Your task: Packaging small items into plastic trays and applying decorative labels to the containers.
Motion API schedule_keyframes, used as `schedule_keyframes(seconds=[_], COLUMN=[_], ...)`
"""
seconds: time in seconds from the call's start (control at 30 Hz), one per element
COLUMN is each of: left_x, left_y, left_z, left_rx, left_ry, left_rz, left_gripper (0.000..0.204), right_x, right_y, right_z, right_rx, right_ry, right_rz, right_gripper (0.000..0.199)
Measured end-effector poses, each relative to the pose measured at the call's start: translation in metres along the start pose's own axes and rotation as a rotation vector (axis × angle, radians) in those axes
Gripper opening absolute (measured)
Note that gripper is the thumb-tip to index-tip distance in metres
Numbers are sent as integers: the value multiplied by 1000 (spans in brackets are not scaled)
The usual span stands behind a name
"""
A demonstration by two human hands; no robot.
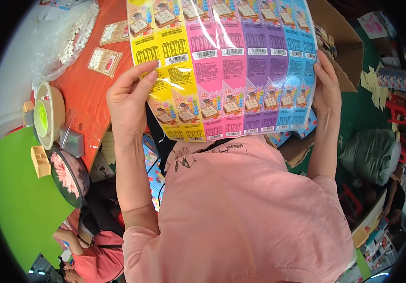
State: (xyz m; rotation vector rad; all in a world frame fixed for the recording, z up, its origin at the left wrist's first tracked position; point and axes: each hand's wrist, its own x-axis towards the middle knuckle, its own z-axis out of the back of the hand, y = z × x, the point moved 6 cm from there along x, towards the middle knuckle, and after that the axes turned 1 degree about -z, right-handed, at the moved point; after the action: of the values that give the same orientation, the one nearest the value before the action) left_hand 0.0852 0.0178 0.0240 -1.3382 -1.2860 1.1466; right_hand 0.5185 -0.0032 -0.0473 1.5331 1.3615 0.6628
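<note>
Head view: held up in front of the chest, above a pink shirt (240,212), one glossy printed sheet (226,66). Made up of coloured strips side by side, yellow, pink, purple and blue, each repeating the same small pictures of a tray of blocks, barcodes and blocks of fine print. Shiny, with white glare streaks across the yellow and pink parts; bottom edge slightly curved, top edge cut off by the frame.

Gripped at both sides. Left hand (130,101) pinching the yellow edge, thumb lying on the front of the sheet, fingers behind. Right hand (326,87) clasping the blue edge, fingers wrapped around it from behind.

To the left, an orange table (87,89) carrying two flat packs of white tablets (105,61), one clear bag of white pieces (68,40) and one round beige dispenser with a green core (47,115). Below that, one dark bowl of pink pieces (68,177) and one green board (14,203). Behind the sheet on the right, one open cardboard box (342,45). At lower left, another person in a pink top (94,262).
</note>
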Motion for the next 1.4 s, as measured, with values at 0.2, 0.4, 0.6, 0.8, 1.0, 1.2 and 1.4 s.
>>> schedule_keyframes(seconds=[0.2,0.4,0.6,0.8,1.0,1.2,1.4], left_x=[2,-7,-7,-9,-8,-11,-20], left_y=[9,-6,-12,-33,-43,-56,-42], left_z=[7,-4,4,-29,-55,-15,38], left_rx=[7,303,604,832,846,668,497], left_ry=[-82,14,93,125,224,129,70], left_rz=[67,-93,-165,-484,-595,-451,-327], left_gripper=[28,29,25,8,7,14,14], right_x=[3,-14,-11,-27,-43,-13,21], right_y=[-23,-5,11,36,-3,-2,-23], right_z=[-11,-32,-15,-78,-215,-192,-116], right_rx=[124,-432,-703,-1256,-1128,-1063,-1001], right_ry=[157,190,324,331,738,790,668], right_rz=[-171,-78,53,522,693,480,240], right_gripper=[46,47,28,23,24,15,14])
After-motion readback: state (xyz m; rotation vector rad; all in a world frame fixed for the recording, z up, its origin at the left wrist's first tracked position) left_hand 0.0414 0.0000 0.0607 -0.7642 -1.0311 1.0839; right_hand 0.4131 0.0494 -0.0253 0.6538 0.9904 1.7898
